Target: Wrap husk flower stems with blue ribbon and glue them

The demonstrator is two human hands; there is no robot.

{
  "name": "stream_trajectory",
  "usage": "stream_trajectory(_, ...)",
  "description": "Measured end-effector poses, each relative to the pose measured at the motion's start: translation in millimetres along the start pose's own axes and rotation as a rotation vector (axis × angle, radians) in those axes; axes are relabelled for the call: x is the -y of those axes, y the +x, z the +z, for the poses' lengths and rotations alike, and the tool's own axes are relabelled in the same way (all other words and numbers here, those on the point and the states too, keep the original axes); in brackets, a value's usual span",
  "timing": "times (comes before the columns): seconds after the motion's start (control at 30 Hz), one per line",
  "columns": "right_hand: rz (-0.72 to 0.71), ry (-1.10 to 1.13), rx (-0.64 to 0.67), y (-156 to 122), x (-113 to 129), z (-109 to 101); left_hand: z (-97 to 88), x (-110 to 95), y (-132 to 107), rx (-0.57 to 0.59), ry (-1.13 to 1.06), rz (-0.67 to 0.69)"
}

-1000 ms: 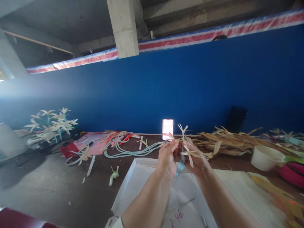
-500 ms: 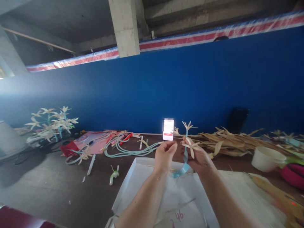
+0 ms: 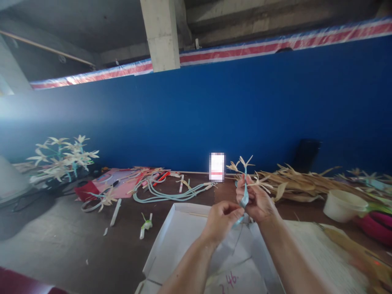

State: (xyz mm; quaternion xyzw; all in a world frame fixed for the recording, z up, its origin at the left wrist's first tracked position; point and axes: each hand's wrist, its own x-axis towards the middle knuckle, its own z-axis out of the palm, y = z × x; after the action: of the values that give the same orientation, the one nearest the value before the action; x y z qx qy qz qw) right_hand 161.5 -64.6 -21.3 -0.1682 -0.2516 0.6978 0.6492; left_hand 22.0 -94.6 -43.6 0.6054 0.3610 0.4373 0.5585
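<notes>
Upright in my right hand (image 3: 259, 201) is a small spray of craft flowers (image 3: 246, 163) with thin cream petals, its stem wrapped in light blue. My fingers pinch the stem just below the blossoms; one bloom droops to the right over them. A light blue strip (image 3: 244, 200) hangs from the stem. My left hand (image 3: 222, 220) is closed, thumb and forefinger pinching this strip lower down. Both hands are above a shallow white box (image 3: 190, 241) with purple handwriting.
Bundled light blue cords (image 3: 165, 200) lie left of the box. A finished flower bunch (image 3: 64, 159) stands far left. Dried husks (image 3: 294, 183), a white tub (image 3: 344, 206) and a pink object (image 3: 378, 226) are at right. A lit screen (image 3: 217, 167) stands against the blue partition (image 3: 260, 106).
My left hand has moved right and down and now grips the blue strip. The flowers have turned in my right hand, and the dangling strip is drawn closer to the stem.
</notes>
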Motion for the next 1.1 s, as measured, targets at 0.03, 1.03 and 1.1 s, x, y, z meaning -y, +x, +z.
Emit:
stream_trajectory(0.03, 0.002, 0.010, 0.001, 0, 0, 0, 0.2, -1, 0, 0.008, -0.019, -0.013)
stream_trajectory(1.03, -0.062, -0.107, -0.094, 4, 0, 0, -31.4, 1, 13, -0.262, -0.122, -0.053)
stream_trajectory(1.1, -0.065, -0.085, -0.084, 4, 0, -1, -43.8, -2, 13, -0.316, -0.075, -0.065)
